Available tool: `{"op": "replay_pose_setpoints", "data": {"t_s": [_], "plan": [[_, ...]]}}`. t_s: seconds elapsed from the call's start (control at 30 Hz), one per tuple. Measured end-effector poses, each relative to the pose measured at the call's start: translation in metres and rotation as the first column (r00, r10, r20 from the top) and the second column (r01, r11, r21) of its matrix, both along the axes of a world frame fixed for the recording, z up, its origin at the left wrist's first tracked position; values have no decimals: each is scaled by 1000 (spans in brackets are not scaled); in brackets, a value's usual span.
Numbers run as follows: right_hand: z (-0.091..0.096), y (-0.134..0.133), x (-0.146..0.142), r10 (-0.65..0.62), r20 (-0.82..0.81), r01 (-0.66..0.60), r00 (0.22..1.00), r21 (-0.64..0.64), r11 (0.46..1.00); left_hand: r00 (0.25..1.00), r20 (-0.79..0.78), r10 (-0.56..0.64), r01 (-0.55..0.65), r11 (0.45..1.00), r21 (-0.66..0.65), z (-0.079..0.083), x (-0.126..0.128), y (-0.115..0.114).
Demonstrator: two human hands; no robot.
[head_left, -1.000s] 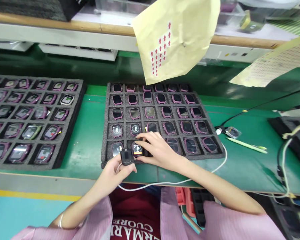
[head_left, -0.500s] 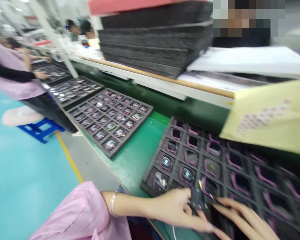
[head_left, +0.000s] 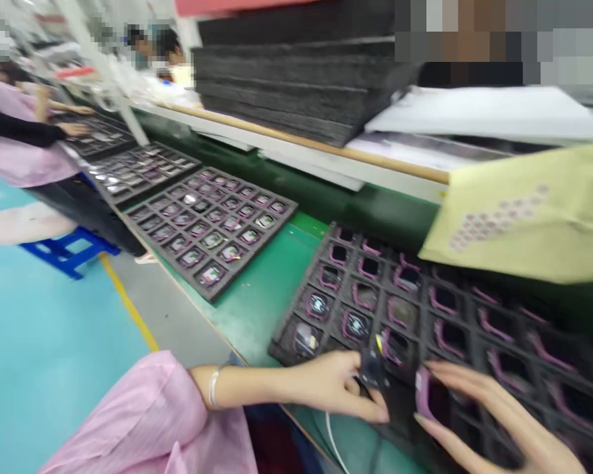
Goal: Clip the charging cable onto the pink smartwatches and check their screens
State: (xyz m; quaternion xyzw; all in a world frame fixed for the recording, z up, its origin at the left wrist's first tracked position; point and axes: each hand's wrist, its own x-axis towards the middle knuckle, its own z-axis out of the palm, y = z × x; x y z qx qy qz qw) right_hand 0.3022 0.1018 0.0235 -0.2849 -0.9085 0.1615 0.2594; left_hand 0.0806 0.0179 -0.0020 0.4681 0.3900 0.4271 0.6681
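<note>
My left hand (head_left: 329, 388) is closed, with a small black square block (head_left: 371, 367) pinched at its fingertips, over the near edge of a dark foam tray (head_left: 281, 352). The block's exact kind I cannot make out. My right hand (head_left: 504, 415) grips a smartwatch body (head_left: 425, 395) with a pink frame and a dark face, tilted between thumb and fingers. It is just right of my left hand, apart from it. Pink-framed watch bodies sit in the tray's compartments; one watch (head_left: 356, 324) shows a lit dial. A yellow strip stands by another watch (head_left: 394, 345).
A second foam tray (head_left: 205, 289) of watch parts lies farther left on the green bench (head_left: 247, 296). A yellow sheet (head_left: 524, 217) hangs over the near tray's back. Black foam stacks (head_left: 296, 85) stand on the shelf. A white cable (head_left: 332, 441) hangs below. A co-worker (head_left: 29, 131) works at left.
My hands have moved apart. The watch body now shows clearly in my right hand, while my left still holds the black block. The view has shifted slightly.
</note>
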Motion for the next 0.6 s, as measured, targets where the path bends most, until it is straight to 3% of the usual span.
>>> {"op": "replay_pose_setpoints", "data": {"t_s": [0.1, 0.17, 0.4, 0.6], "plan": [[20, -24, -15, 34, 27, -30, 999, -148, 989, 998, -55, -13, 10, 999, -46, 3, 3, -7], [18, -32, -24, 107, 57, -95, 993, -181, 979, 997, -79, -25, 18, 996, -84, 2, 5, -9], [6, -35, -24, 101, 98, -80, 990, -195, 977, 991, -133, -18, 13, 999, -43, -2, 14, -14], [8, -36, -26, 93, -6, -92, 996, -248, 964, 992, -123, 24, -30, 998, -48, 1, 17, -13]]}}
